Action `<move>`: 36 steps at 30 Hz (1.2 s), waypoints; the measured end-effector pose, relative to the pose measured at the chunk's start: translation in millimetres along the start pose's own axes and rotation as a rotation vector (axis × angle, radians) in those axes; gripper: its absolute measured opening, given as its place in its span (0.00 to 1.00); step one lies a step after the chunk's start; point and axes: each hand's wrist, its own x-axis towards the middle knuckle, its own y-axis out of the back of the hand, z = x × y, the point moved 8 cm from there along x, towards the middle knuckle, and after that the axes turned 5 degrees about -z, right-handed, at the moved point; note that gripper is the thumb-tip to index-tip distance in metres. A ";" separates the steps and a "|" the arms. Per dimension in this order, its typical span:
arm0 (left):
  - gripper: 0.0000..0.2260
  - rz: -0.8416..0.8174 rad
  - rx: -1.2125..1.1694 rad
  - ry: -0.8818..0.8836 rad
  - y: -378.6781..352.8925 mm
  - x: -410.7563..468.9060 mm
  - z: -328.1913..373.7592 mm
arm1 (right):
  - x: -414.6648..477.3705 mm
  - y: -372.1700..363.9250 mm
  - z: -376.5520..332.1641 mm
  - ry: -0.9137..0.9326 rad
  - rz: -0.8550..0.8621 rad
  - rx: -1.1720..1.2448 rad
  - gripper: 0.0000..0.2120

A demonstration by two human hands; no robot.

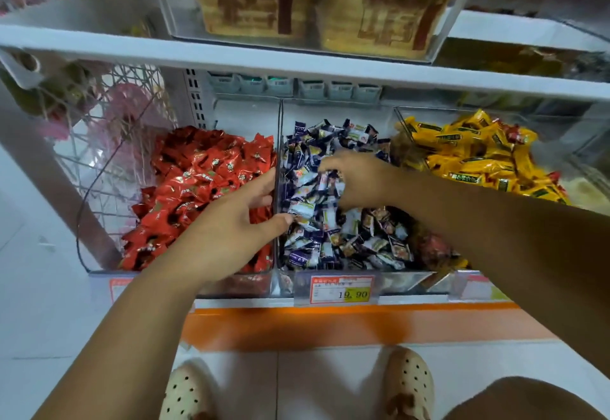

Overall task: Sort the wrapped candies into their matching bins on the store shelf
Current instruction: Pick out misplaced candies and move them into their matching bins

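- Blue-and-white candies [330, 234] fill the middle bin [399, 282]; your right hand [359, 178] is dug into them, fingers curled round a clump.
- Your left hand [231, 221] hovers over the red candies [198, 168] in the left bin [95, 273], fingers loose, holding nothing.
- Yellow candies [475, 152] sit in the right bin [401, 119], with a red wrapper [513, 132] among them.

floor [313, 386]: pale tiles | shelf [99, 46]: white boards | base strip [330, 324]: orange | left: wire rack [99, 162]
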 end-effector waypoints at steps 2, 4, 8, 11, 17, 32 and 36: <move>0.31 0.001 0.009 -0.003 0.6 -0.4 0.5 | -4.0 15.4 15.0 -0.097 0.029 0.129 0.27; 0.30 0.002 0.009 -0.013 0.3 -0.3 1.5 | -10.3 29.5 27.9 -0.200 0.024 0.240 0.28; 0.27 -0.009 -0.014 -0.029 -0.7 0.8 2.8 | -23.0 52.6 31.8 -0.216 -0.010 0.267 0.30; 0.26 -0.013 -0.034 -0.035 -1.4 1.3 3.0 | -34.9 51.0 24.9 -0.130 -0.175 0.216 0.26; 0.31 -0.001 -0.051 -0.024 -2.4 1.5 0.5 | -41.9 -1.4 -6.7 0.065 -0.361 -0.318 0.37; 0.31 0.010 -0.032 -0.028 -1.3 1.0 -1.2 | -8.3 -22.2 -19.4 -0.017 -0.169 -0.504 0.05; 0.31 0.006 -0.024 -0.023 -0.1 1.7 -1.5 | -6.2 -3.8 -1.7 -0.093 -0.130 -0.273 0.04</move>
